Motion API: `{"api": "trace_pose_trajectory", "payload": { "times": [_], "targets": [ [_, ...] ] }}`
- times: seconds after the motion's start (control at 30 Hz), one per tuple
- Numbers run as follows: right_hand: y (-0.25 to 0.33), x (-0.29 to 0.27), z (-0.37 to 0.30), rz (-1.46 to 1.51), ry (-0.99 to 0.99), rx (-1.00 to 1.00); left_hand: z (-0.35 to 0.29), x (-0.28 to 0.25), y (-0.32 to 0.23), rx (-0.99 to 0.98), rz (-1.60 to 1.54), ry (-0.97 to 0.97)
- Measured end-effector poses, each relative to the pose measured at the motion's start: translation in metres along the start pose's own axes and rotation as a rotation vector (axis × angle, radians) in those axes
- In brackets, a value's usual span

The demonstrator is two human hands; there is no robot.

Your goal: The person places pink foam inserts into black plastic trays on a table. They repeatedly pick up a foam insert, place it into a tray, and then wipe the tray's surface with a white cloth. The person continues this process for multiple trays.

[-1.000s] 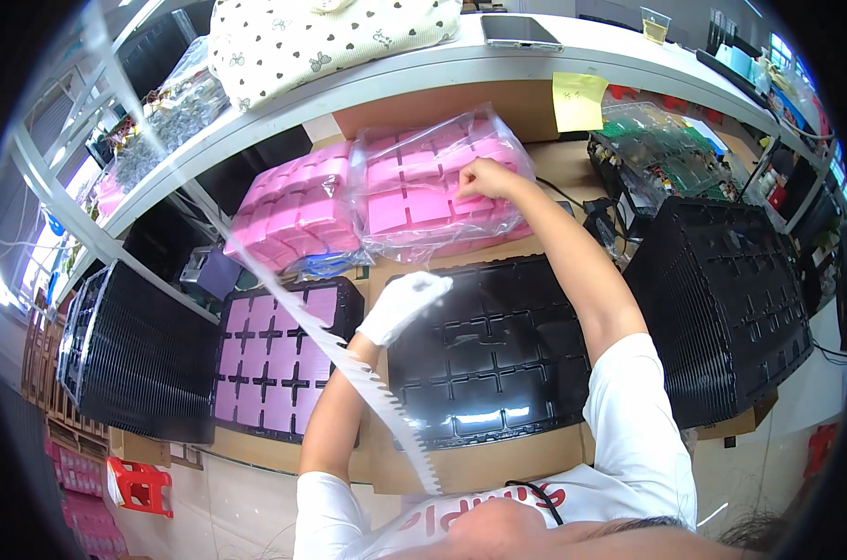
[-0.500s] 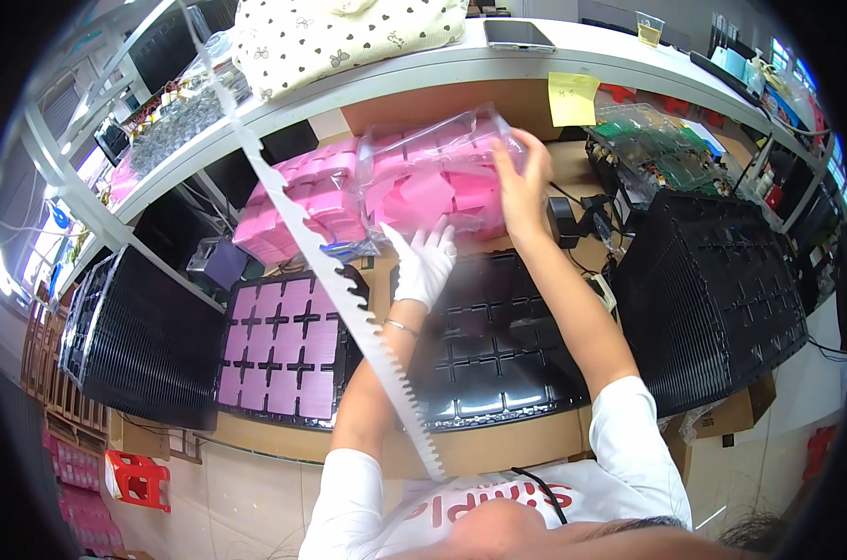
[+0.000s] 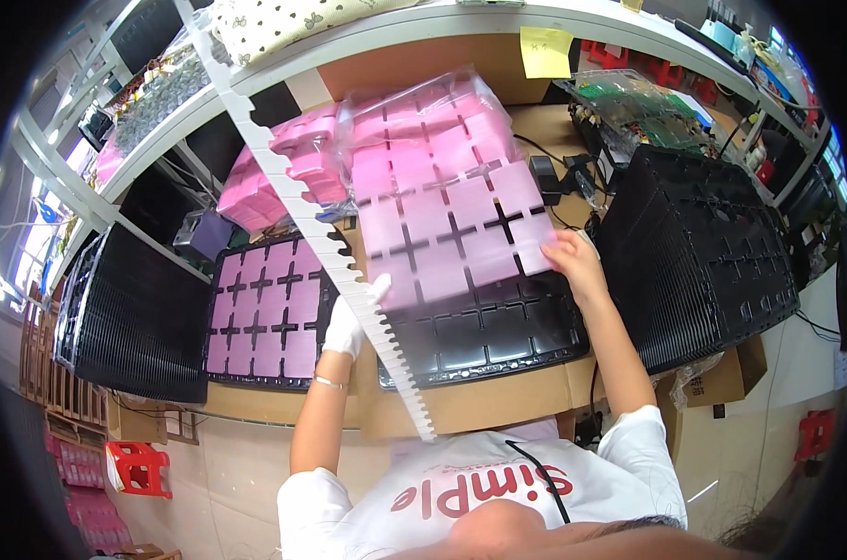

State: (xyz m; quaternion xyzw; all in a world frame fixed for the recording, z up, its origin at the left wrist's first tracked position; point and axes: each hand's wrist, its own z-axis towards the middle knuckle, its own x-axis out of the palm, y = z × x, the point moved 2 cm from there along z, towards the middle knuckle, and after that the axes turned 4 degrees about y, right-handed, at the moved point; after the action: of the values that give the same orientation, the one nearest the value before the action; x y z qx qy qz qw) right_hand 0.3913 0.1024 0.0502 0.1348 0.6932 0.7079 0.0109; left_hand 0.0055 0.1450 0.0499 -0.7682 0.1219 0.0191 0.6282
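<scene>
I hold a clear plastic bag of pink square pads by its near edge. My left hand, in a white glove, grips its lower left corner. Bare, my right hand grips its lower right corner. The bag slopes down from the back of the bench over a black compartment tray, covering the tray's far half. The tray's near pockets show black. A white notched strip runs diagonally across the view in front of my left hand.
A second black tray filled with pink pads lies to the left. More pink bags are piled behind it. Stacks of black trays stand at right and left. A shelf overhangs the back.
The bag has come off the pile at the back and down toward me over the black tray. My left hand rose to its left corner; my right hand slid to its right corner.
</scene>
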Motion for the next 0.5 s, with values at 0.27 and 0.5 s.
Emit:
{"api": "trace_pose_trajectory", "payload": {
  "times": [0.27, 0.5],
  "targets": [
    [-0.048, -0.023, -0.086, -0.375, -0.082, -0.112, -0.077, 0.016, 0.006, -0.093, 0.455, 0.018],
    [-0.053, -0.025, -0.11, -0.603, -0.174, -0.207, -0.089, 0.016, 0.015, -0.159, 0.574, 0.006]
  ]
}}
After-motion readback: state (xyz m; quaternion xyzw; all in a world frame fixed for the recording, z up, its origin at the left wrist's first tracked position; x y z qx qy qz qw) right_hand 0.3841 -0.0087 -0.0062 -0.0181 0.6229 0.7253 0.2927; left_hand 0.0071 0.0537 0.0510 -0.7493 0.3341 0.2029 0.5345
